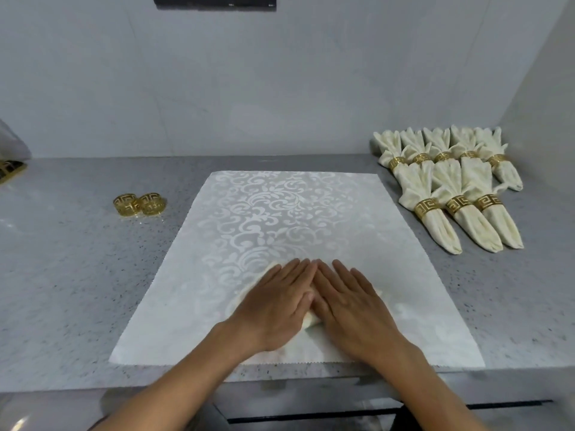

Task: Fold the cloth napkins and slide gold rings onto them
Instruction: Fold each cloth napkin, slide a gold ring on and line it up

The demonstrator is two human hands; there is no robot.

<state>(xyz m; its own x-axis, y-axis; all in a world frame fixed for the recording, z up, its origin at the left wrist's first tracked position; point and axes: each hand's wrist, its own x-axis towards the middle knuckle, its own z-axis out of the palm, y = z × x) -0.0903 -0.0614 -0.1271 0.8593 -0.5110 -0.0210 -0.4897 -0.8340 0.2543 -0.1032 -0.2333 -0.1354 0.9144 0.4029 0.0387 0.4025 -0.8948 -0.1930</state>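
A cream cloth napkin point(310, 321) lies folded small on a white patterned mat point(280, 213), mostly hidden under my hands. My left hand point(277, 301) and my right hand point(351, 303) press flat on it side by side, fingers straight and fingertips meeting. Two loose gold rings point(139, 204) stand together on the counter at the left. At the right lie several folded cream napkins point(448, 185), each with a gold ring round it.
The grey speckled counter point(62, 275) ends at a front edge just below the mat. A wall runs along the back and the right side. A gold-patterned object point(9, 171) and a pale bag sit at the far left edge.
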